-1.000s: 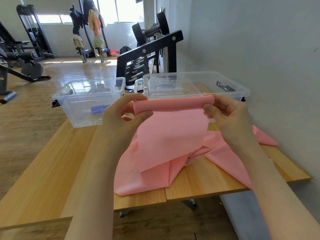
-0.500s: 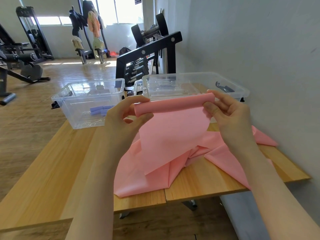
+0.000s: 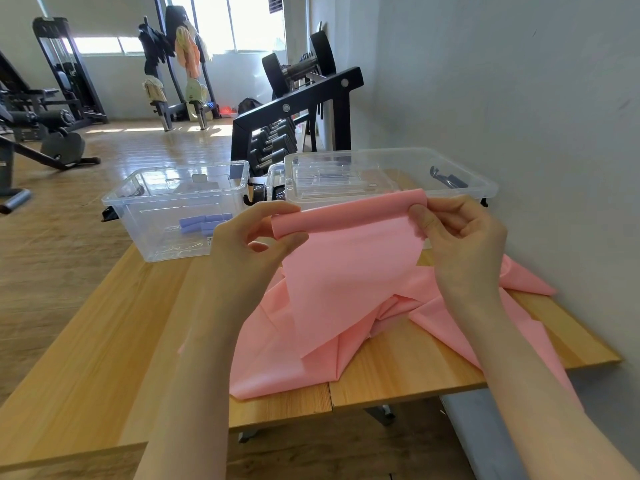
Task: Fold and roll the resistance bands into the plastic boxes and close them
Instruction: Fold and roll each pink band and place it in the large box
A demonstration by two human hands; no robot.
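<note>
Left hand (image 3: 256,244) and right hand (image 3: 457,233) are pinching the pink band (image 3: 346,271) roll's ends; uneven turning risks telescoping, loosening.

I can't read any words or numbers here; the tiny sticker (image 3: 210,240) on my open box (image 3: 145,216) is too blurry.

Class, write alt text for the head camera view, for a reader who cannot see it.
Two hands, left hand and right hand, hold up a half-rolled pink band by the ends of its roll; the rest trails onto a wooden table. Behind stand an open clear box and a lidded box.
</note>
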